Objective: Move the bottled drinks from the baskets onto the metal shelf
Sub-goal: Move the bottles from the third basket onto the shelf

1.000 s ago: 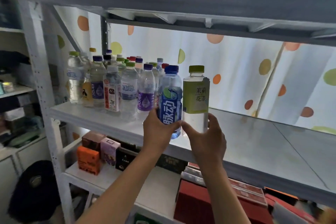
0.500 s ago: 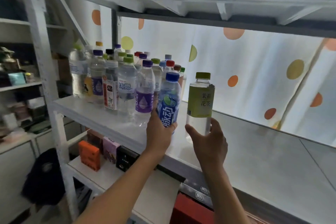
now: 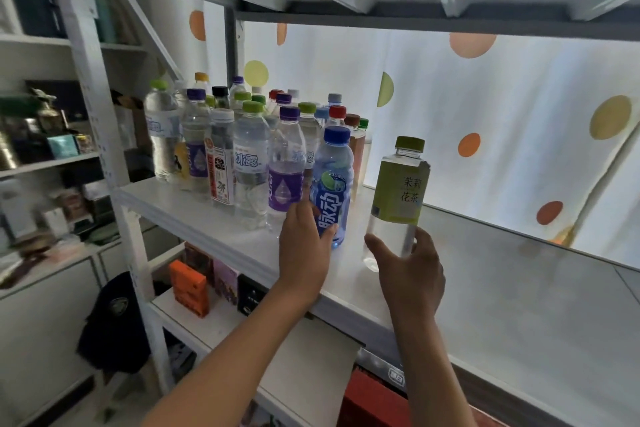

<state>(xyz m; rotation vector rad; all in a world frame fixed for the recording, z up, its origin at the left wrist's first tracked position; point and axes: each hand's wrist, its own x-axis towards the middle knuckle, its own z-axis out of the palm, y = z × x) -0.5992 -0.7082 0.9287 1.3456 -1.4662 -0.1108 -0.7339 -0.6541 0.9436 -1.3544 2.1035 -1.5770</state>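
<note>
Both your hands grip bottles on the shelf (image 3: 214, 218).
Left hand (image 3: 304, 246) grasps the blue bottle (image 3: 333, 180); right hand (image 3: 410, 270) grasps the tea bottle (image 3: 398, 194).

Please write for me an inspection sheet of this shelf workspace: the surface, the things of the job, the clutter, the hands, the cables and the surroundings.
Surface: white metal shelf, bottles crowded at its left end, the right part bare.
Job's things: blue-label bottle upright at the right edge of the bottle group; green-label bottle upright, apart to its right.
Clutter: coloured boxes on the lower shelf; dark cap hanging at lower left.
Hands: left hand has a grip round the blue-label bottle; right hand has a grip on the green-label bottle's lower part.
Cables: nothing seen.
Surroundings: dotted curtain behind; side shelves with small items at left.
</note>
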